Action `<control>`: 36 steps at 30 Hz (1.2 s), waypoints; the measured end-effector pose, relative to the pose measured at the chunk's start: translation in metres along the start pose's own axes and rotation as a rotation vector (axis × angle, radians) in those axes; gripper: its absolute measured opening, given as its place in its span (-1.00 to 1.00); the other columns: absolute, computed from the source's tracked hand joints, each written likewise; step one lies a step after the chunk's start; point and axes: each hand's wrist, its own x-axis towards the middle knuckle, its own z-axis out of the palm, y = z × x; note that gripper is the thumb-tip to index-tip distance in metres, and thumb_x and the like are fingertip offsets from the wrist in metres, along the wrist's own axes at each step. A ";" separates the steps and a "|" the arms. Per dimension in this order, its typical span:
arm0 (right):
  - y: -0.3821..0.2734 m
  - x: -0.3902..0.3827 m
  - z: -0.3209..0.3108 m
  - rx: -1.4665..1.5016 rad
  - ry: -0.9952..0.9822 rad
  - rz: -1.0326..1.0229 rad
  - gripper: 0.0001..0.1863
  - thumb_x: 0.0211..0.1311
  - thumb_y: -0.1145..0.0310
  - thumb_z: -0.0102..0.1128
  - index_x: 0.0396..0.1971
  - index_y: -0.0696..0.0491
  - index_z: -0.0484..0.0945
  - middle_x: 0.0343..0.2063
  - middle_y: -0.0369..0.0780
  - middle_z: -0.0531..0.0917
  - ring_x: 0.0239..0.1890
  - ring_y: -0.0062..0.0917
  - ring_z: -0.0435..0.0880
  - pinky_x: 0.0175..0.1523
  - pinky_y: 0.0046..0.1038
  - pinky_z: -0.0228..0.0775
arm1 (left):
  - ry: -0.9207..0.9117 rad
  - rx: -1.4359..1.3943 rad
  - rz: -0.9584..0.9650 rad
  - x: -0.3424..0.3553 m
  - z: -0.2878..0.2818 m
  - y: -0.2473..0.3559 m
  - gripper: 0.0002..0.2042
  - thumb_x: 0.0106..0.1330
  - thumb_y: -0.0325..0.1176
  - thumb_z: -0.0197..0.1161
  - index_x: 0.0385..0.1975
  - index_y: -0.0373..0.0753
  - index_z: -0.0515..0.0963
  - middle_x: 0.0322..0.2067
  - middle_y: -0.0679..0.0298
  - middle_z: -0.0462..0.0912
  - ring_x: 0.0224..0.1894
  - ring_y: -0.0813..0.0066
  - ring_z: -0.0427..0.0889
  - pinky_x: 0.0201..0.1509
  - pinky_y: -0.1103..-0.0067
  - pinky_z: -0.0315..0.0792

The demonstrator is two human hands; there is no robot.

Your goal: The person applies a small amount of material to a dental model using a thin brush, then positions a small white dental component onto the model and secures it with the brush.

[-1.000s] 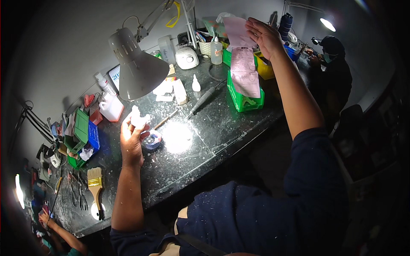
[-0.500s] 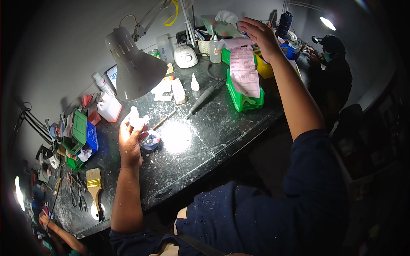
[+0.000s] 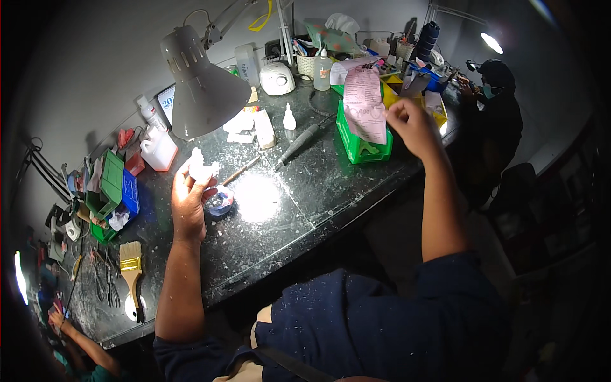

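Note:
Under the lamp, my left hand (image 3: 189,202) is closed around a white, lumpy plaster-like piece (image 3: 202,167); glare washes out its detail. Just below those fingers stands a small round dish (image 3: 220,200) with bluish contents, and a thin brush (image 3: 242,170) leans out beside it. My right hand (image 3: 410,124) is bent at the wrist, thumb and forefinger pinched at the right edge of a pink paper slip (image 3: 364,105). The slip lies draped over a green bin (image 3: 356,149). To the bin's left rests a grey handpiece (image 3: 298,145) with a cord.
A grey desk lamp (image 3: 202,95) hangs over the dusty black bench (image 3: 267,248). Along the back are a white control unit (image 3: 277,79) and a clear bottle (image 3: 322,71). At left lie a wide brush (image 3: 131,267), pliers and stacked bins (image 3: 108,191). Other people work at both sides.
My right hand has come down from above the bins to the pink slip's right edge, its fingers going from spread to pinched. My left hand still holds the white piece.

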 end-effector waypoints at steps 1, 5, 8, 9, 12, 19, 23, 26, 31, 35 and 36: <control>0.003 -0.011 0.003 0.005 -0.030 0.046 -0.59 0.39 -0.01 0.57 -0.16 0.06 0.74 -0.39 -0.18 0.80 -0.33 -0.38 0.81 -0.16 -0.29 0.60 | -0.002 -0.002 0.001 0.000 0.000 -0.001 -0.47 0.60 -0.31 0.38 0.49 -0.21 0.39 0.14 0.24 0.74 0.06 0.48 0.72 0.15 0.48 0.57; 0.015 -0.035 0.019 0.089 -0.085 0.190 -0.52 0.38 -0.07 0.55 -0.18 0.10 0.74 -0.42 -0.13 0.80 -0.35 -0.28 0.83 -0.17 -0.21 0.61 | -0.022 -0.015 0.010 0.001 -0.002 -0.005 -0.47 0.60 -0.31 0.38 0.48 -0.21 0.40 0.13 0.22 0.74 0.07 0.46 0.73 0.17 0.46 0.59; 0.022 -0.036 0.027 0.130 -0.038 0.214 -0.56 0.42 -0.02 0.51 -0.26 0.13 0.73 -0.48 -0.13 0.79 -0.39 -0.26 0.82 -0.18 -0.19 0.61 | -0.025 -0.013 0.019 0.001 0.001 -0.004 -0.48 0.61 -0.30 0.37 0.48 -0.22 0.40 0.12 0.22 0.74 0.07 0.45 0.73 0.17 0.46 0.60; 0.020 -0.035 0.029 0.142 -0.033 0.252 -0.57 0.43 0.02 0.49 -0.31 0.15 0.73 -0.51 -0.12 0.78 -0.41 -0.24 0.82 -0.18 -0.18 0.61 | -0.020 -0.009 0.021 0.001 0.001 -0.004 -0.48 0.61 -0.30 0.37 0.47 -0.22 0.40 0.12 0.22 0.74 0.07 0.45 0.74 0.17 0.46 0.60; 0.026 -0.031 0.033 0.106 -0.012 0.229 -0.58 0.43 0.06 0.48 -0.41 0.15 0.70 -0.56 -0.10 0.77 -0.43 -0.19 0.82 -0.18 -0.16 0.60 | -0.016 -0.015 0.013 0.000 0.000 -0.004 -0.49 0.61 -0.30 0.37 0.46 -0.23 0.41 0.12 0.22 0.74 0.08 0.44 0.74 0.19 0.46 0.60; 0.068 -0.018 0.014 -0.082 0.047 0.304 -0.55 0.45 -0.04 0.44 -0.36 0.11 0.72 -0.47 -0.12 0.80 -0.33 -0.12 0.83 -0.15 -0.08 0.59 | -0.053 -0.003 0.025 0.001 0.004 0.001 -0.49 0.60 -0.28 0.38 0.45 -0.23 0.42 0.11 0.23 0.74 0.08 0.44 0.74 0.19 0.45 0.60; 0.053 -0.030 0.006 -0.167 0.328 0.215 -0.54 0.47 -0.11 0.44 -0.22 0.06 0.74 -0.34 -0.13 0.84 -0.26 -0.14 0.85 -0.12 -0.12 0.63 | -0.043 0.000 0.025 -0.001 0.001 0.002 -0.49 0.60 -0.30 0.38 0.45 -0.24 0.42 0.12 0.22 0.74 0.08 0.44 0.74 0.19 0.45 0.60; 0.040 -0.036 0.013 0.050 0.414 0.081 -0.64 0.49 0.02 0.47 -0.23 0.05 0.74 -0.37 -0.14 0.83 -0.30 -0.22 0.85 -0.17 -0.19 0.64 | -0.062 -0.004 0.026 0.000 0.005 0.002 -0.50 0.60 -0.31 0.37 0.44 -0.24 0.42 0.11 0.21 0.74 0.08 0.44 0.74 0.19 0.46 0.60; -0.077 -0.051 0.047 0.390 0.205 -0.430 -0.89 0.50 0.36 0.47 -0.21 0.07 0.76 -0.45 -0.24 0.76 -0.44 -0.49 0.72 -0.27 -0.40 0.57 | -0.094 -0.032 0.009 0.001 0.001 -0.001 -0.49 0.60 -0.33 0.36 0.47 -0.25 0.41 0.11 0.24 0.73 0.09 0.46 0.74 0.16 0.47 0.60; -0.155 -0.047 0.092 0.574 -0.197 -0.518 -0.84 0.55 0.24 0.41 -0.10 0.00 0.80 -0.41 -0.16 0.84 -0.35 -0.40 0.89 -0.26 -0.31 0.65 | -0.085 -0.047 0.000 0.001 0.000 -0.002 -0.48 0.59 -0.37 0.35 0.48 -0.27 0.40 0.13 0.25 0.73 0.10 0.45 0.73 0.11 0.49 0.61; -0.173 -0.041 0.099 0.590 -0.208 -0.518 -0.84 0.55 0.24 0.41 -0.10 0.00 0.80 -0.41 -0.16 0.84 -0.35 -0.40 0.89 -0.26 -0.31 0.65 | -0.080 -0.040 -0.001 0.000 0.001 0.002 -0.47 0.58 -0.39 0.34 0.49 -0.28 0.39 0.14 0.23 0.73 0.10 0.44 0.74 0.09 0.50 0.62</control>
